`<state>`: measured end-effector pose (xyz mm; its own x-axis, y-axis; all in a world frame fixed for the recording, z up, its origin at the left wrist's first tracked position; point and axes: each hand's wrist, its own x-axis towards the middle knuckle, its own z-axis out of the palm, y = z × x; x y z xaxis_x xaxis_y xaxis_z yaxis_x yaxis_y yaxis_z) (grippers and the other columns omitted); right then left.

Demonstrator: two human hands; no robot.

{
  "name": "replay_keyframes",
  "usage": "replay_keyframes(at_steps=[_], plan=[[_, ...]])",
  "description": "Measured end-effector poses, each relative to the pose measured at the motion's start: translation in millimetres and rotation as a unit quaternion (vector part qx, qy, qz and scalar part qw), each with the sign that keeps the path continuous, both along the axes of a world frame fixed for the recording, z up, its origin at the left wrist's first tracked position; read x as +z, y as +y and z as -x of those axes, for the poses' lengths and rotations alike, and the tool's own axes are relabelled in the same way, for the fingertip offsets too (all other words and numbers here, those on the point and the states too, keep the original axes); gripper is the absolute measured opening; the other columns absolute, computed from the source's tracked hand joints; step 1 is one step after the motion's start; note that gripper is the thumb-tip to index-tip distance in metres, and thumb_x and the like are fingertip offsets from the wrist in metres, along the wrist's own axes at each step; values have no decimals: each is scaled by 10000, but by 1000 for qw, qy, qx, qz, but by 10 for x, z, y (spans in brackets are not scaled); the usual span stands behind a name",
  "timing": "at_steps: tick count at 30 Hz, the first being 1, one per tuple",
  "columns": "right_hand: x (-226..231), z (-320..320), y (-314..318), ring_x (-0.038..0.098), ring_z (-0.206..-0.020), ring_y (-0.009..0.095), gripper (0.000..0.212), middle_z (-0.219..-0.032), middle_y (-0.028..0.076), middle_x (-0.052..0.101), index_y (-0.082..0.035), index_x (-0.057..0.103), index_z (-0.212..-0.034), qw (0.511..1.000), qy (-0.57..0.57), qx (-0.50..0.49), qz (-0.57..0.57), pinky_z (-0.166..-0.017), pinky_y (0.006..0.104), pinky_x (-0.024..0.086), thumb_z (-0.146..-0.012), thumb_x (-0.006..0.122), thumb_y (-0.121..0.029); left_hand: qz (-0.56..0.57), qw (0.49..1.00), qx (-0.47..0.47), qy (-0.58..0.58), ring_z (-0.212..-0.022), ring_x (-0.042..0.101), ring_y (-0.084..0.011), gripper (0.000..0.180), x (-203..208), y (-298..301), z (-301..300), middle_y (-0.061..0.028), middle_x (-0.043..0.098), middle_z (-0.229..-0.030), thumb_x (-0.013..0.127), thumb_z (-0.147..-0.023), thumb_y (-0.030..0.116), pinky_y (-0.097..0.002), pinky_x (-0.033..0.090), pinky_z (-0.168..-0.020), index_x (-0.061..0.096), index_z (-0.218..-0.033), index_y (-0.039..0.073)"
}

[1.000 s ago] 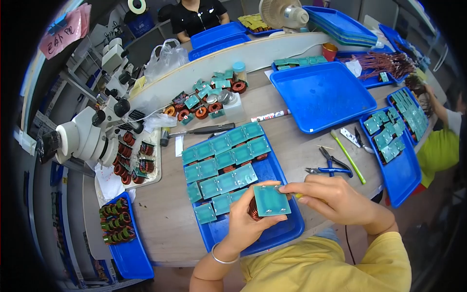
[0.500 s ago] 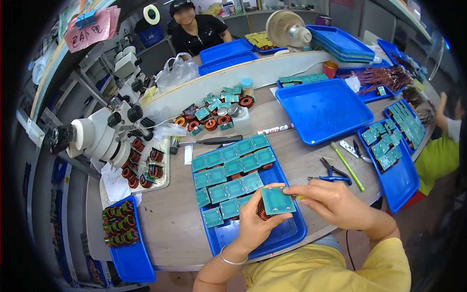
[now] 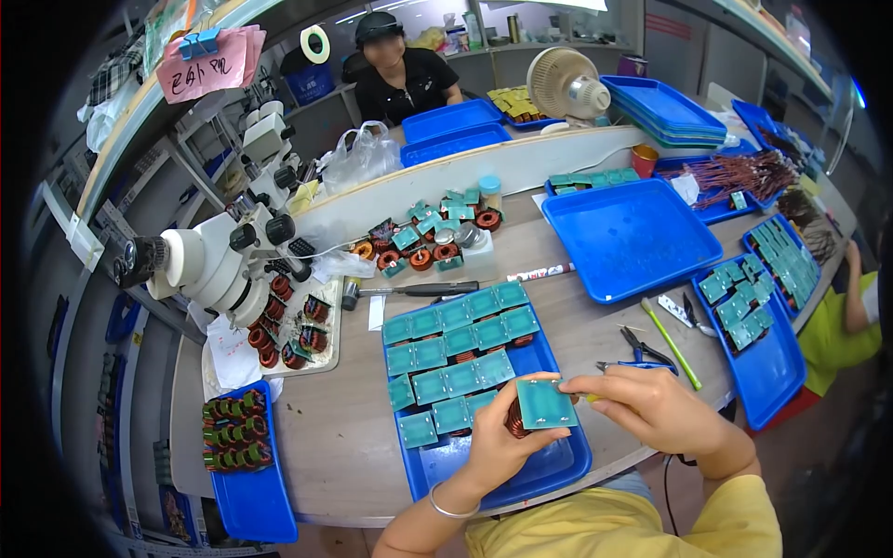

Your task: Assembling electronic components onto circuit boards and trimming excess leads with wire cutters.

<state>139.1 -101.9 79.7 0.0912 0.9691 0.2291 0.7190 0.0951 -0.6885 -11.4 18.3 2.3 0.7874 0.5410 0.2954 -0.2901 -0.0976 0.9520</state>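
My left hand (image 3: 491, 448) is closed round a copper-wound coil (image 3: 514, 421) topped by a square green circuit board (image 3: 547, 405), holding it by its edges with the board face up. At the board's upper right corner, my right hand (image 3: 656, 409) pinches a small tool with a yellow part (image 3: 592, 398); its kind is mostly hidden by the fingers. Both hands are over the near right part of a blue tray (image 3: 437, 474). Rows of similar green-topped coils (image 3: 462, 378) fill most of that tray.
Pliers (image 3: 642, 349) and a green stick (image 3: 672, 344) lie to the right, a hammer (image 3: 409, 289) behind the tray. A microscope (image 3: 209, 265) stands at left near loose coils (image 3: 312, 339). An unloaded blue tray (image 3: 642, 237) is at the back. Across the bench sits a person (image 3: 400, 84).
The whole view has shifted, so the bench appears lower and slightly to the right. My hands keep the same hold, with the tool still at the board's corner.
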Motion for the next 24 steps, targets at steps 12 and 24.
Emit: replay_keyframes(at_steps=[12,24], plan=[[-55,-44,27,524,-572,244,355,-689,98,520,-100,581,-1134,1000,-6,19,-10,-534,344,419,-792,574,-5,53,998,-18,5,-882,584,-105,528,-10,18,2,-70,623,-971,760,-696,64,-240,474,-774,508,-1155,-4],[-70,-121,42,553,-588,270,348,-696,95,508,-125,541,-1151,998,-39,38,1,-506,358,449,-809,582,-73,25,999,-20,20,-912,592,-131,538,51,33,12,-95,627,-984,749,-702,43,-254,471,-804,489,-1169,-14]])
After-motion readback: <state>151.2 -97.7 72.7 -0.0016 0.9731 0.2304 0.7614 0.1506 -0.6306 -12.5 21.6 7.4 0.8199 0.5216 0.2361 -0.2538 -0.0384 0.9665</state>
